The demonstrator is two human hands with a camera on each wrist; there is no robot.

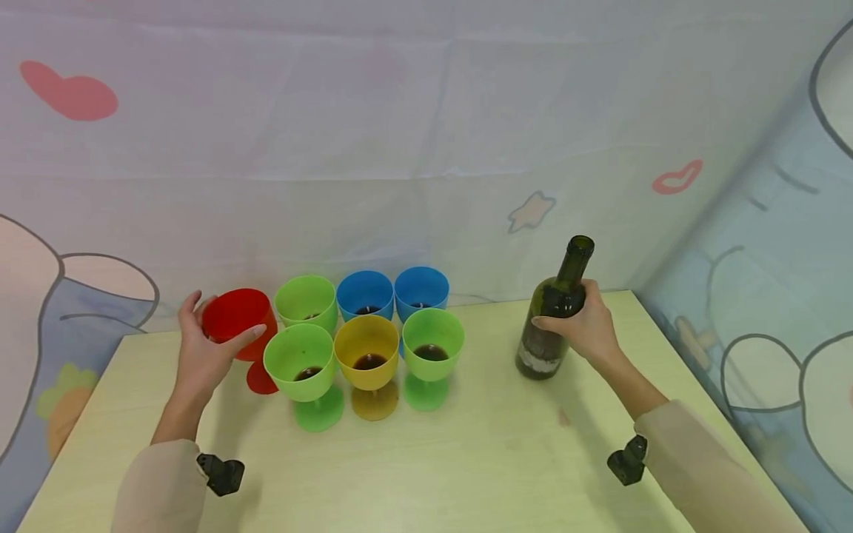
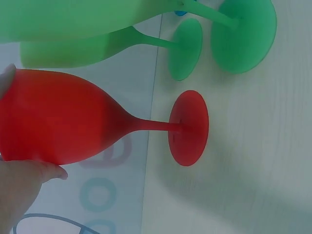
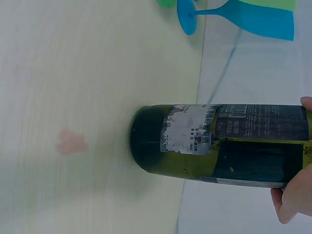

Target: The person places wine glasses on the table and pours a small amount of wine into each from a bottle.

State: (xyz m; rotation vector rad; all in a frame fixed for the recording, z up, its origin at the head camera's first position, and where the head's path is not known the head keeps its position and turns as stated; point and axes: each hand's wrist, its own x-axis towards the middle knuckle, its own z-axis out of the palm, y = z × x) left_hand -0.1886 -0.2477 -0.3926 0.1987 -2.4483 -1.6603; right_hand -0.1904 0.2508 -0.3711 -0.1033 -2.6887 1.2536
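At the left end of the table, my left hand (image 1: 200,352) grips the bowl of a red goblet (image 1: 240,326), thumb on one side and fingers on the other. The goblet's stem and round foot (image 2: 189,127) show in the left wrist view; whether the foot touches the table I cannot tell. On the right, my right hand (image 1: 589,326) holds a dark green wine bottle (image 1: 549,326) around its upper body. The bottle leans slightly in the head view, and its worn label (image 3: 187,129) faces the right wrist camera. No stopper shows in its mouth.
Between the hands stand three green goblets (image 1: 300,363), a yellow goblet (image 1: 366,348) and two blue goblets (image 1: 365,292), with dark liquid visible in them. Close behind the table (image 1: 466,459) hangs a printed cloth (image 1: 373,111). A reddish stain (image 3: 71,142) marks the tabletop near the bottle.
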